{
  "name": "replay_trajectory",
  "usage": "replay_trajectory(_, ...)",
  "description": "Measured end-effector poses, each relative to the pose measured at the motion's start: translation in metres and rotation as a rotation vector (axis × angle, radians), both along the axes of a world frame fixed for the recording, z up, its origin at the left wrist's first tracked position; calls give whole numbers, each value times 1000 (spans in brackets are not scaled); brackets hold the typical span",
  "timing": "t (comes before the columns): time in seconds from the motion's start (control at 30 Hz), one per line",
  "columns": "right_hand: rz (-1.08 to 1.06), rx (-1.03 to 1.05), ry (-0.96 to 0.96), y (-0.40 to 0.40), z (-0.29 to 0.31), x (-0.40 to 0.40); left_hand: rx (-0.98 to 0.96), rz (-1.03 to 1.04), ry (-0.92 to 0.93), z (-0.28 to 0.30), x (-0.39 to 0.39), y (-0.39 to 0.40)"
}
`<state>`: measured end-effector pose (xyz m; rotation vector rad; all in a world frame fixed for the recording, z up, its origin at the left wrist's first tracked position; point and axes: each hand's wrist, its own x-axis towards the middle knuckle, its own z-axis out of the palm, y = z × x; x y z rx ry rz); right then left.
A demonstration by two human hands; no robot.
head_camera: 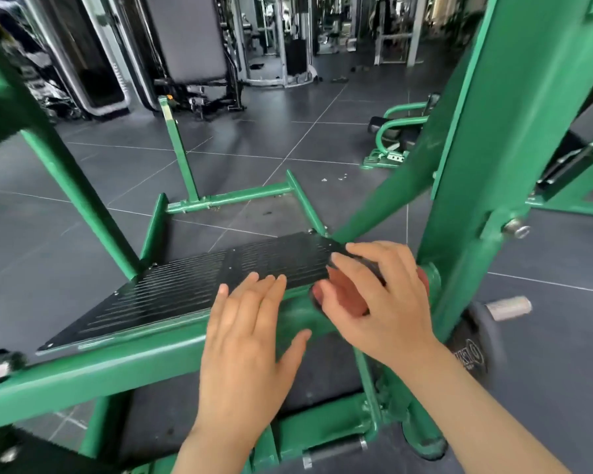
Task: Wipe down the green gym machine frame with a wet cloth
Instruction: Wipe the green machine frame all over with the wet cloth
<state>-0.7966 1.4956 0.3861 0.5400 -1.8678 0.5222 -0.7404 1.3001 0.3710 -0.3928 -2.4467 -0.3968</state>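
The green painted steel gym machine frame (93, 367) fills the near view, its thick horizontal bar crossing low from left to right, just under a person's two bare hands. The left hand (245, 340) lies flat on this bar, its fingers (266, 295) straight and close together, thumb spread to the side, holding nothing. Just beside it, the right hand (379, 302) presses on a reddish-brown cloth (344, 295) bunched against the bar, where the bar meets the wide green upright post (500, 159). Its fingers are spread wide and gently bent over the cloth; how wet the cloth is cannot be told. Right behind the hands, a black ribbed metal footplate (199, 285) sits tilted in the frame. To the right, near the foot of the post, a silver metal peg (509, 307) sticks out above a dark weight plate (473, 350). Beyond lies a dark grey tiled floor (254, 138), then a smaller green curved machine (396, 131) at right. Farthest back stand grey and black gym machines (185, 46), blurred.
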Motion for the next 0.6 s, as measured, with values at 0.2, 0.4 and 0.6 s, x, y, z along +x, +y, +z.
replay_trajectory(0.2,0,-77,6,-12,-74,-9,37,85,116,-64,-1,5)
replay_trajectory(0.4,-77,-49,-100,-15,-99,-3,82,112,181,-85,2,13)
replay_trajectory(0.6,-17,-52,-48,-10,-113,-8,166,100,175,-96,0,21)
